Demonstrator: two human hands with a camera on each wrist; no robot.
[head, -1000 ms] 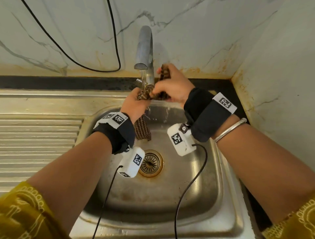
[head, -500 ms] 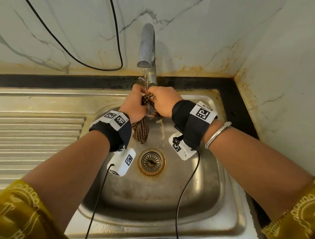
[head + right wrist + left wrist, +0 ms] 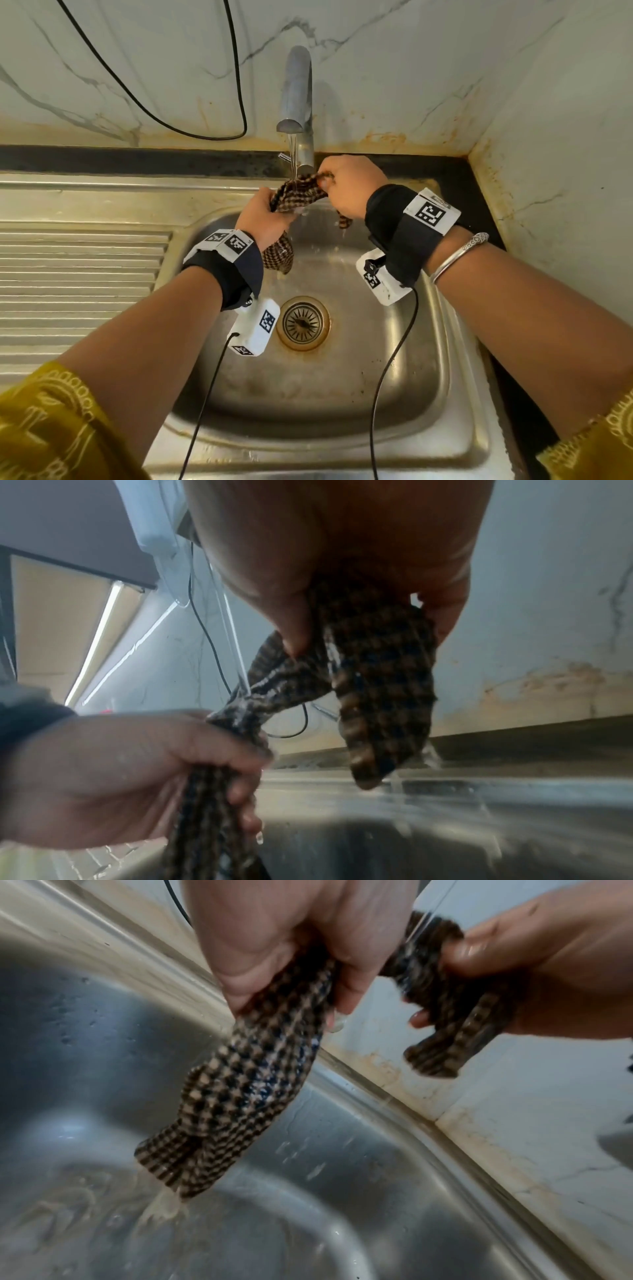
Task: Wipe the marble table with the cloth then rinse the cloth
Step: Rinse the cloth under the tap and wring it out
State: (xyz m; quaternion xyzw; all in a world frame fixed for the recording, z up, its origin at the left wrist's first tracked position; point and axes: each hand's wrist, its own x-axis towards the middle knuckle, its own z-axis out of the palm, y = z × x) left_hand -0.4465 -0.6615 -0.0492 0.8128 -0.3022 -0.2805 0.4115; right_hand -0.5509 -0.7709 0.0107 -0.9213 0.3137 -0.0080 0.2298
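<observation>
Left hand (image 3: 263, 219) and right hand (image 3: 349, 186), both clenched around one checked cloth (image 3: 297, 195), which is bunched into a rope between them. The stretch of cloth between the hands lies directly beneath the tap (image 3: 296, 92), and a thin stream of water (image 3: 292, 156) falls onto it. The left hand sits lower and nearer the person; its fingers (image 3: 346, 988) wrap the cloth, and one wet end hangs down from the fist into the sink (image 3: 394, 377), with water running off its tip. The right hand sits higher, next to the base of the tap; thumb and fingers pinch the cloth, and a shorter end dangles below the palm. In the right wrist view, droplets spray from that shorter end. Below the left wrist lies the drain (image 3: 303, 323), ringed with rust-coloured staining. Left of the left hand extends the ridged draining board (image 3: 78, 274). Behind both hands rises a veined marble wall (image 3: 394, 68), with a black cable (image 3: 137, 99) looping across it.
</observation>
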